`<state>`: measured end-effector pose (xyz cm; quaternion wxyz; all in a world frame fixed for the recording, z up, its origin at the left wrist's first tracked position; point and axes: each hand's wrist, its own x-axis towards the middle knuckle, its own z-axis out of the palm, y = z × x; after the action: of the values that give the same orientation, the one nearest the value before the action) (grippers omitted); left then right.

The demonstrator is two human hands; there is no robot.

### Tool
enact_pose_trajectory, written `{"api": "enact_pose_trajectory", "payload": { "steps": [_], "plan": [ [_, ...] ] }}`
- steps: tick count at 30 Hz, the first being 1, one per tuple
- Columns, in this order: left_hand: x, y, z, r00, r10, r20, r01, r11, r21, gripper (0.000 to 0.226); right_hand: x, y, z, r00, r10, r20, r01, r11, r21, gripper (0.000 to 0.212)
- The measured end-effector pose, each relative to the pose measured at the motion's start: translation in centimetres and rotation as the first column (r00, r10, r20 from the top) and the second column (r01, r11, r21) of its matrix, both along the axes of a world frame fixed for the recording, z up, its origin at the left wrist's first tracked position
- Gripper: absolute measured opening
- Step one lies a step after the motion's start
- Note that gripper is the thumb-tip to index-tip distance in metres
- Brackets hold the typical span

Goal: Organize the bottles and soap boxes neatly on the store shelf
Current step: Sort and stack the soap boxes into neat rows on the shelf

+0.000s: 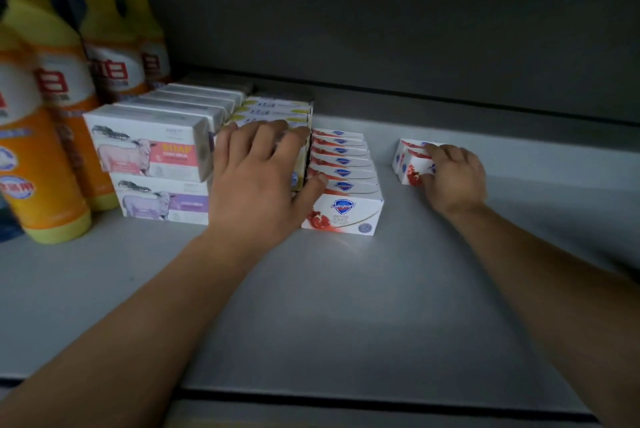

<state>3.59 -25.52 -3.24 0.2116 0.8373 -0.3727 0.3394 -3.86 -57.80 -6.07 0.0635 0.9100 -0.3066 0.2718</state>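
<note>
Right hand [452,178] is clamped, fingers curled over the top, on a small loose group of white cardboard soap boxes with red pomegranate print [410,161], which sits well apart to the right of the main row of matching white-and-red soap boxes [343,181] on the grey metal shelf [346,289]. Left hand [256,178] lies flat with fingers spread, pressing on the stack of white-and-yellow soap boxes [273,112] and bracing the edge of the red row, gripping nothing. Likely step: slide the loose group left to join the row. Best done low along the shelf, kept square, left hand holding the rows so nothing tips. The row stands on edge, printed faces toward the shelf front, long axis left-right; the loose group looks slightly skewed. Sheep-print soap boxes [152,154] and orange-and-yellow plastic detergent bottles [45,164] stand further left.
</note>
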Motion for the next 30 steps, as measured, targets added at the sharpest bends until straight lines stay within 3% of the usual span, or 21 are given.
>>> {"api": "enact_pose_trajectory", "payload": {
  "steps": [5,11,15,18,21,23,25,28,30],
  "plan": [
    [-0.2,0.1,0.1,1.000,-0.011,0.001,0.011,1.000,0.012,0.060,-2.3,1.8,2.1,0.998,0.027,0.050,-0.028,1.000,0.008,0.050],
    [-0.4,0.3,0.4,1.000,-0.005,-0.013,0.005,0.999,0.049,0.062,-7.7,8.3,4.7,0.950,0.257,0.178,-0.275,0.958,0.081,0.048],
    [-0.5,0.7,1.9,0.993,-0.019,-0.118,0.031,0.995,0.099,0.072,-10.6,12.9,5.1,0.920,0.330,0.212,-0.360,0.925,0.122,0.048],
    [-1.4,1.8,3.7,0.986,-0.076,-0.148,0.083,0.996,0.039,0.073,-11.9,15.5,4.9,0.899,0.368,0.237,-0.408,0.901,0.149,0.047],
    [-3.8,3.1,4.3,0.984,-0.175,-0.030,0.172,0.981,-0.089,0.055,-12.6,17.4,5.1,0.883,0.386,0.267,-0.431,0.892,0.136,0.047],
    [-5.6,3.8,3.7,0.964,-0.263,-0.039,0.255,0.957,-0.138,0.047,-13.0,18.8,5.3,0.866,0.403,0.296,-0.454,0.882,0.126,0.047],
    [-7.0,4.2,2.8,0.889,-0.411,-0.199,0.373,0.905,-0.202,0.043,-13.1,20.2,5.4,0.838,0.437,0.328,-0.499,0.856,0.135,0.047],
    [-8.3,5.0,2.0,0.545,-0.653,-0.526,0.497,0.757,-0.424,0.036,-13.2,22.2,5.2,0.798,0.462,0.388,-0.570,0.787,0.235,0.045],
    [-8.5,5.5,1.5,0.414,-0.716,-0.562,0.516,0.693,-0.504,0.032,-13.1,23.4,4.8,0.767,0.481,0.424,-0.618,0.730,0.291,0.044]
  ]
}}
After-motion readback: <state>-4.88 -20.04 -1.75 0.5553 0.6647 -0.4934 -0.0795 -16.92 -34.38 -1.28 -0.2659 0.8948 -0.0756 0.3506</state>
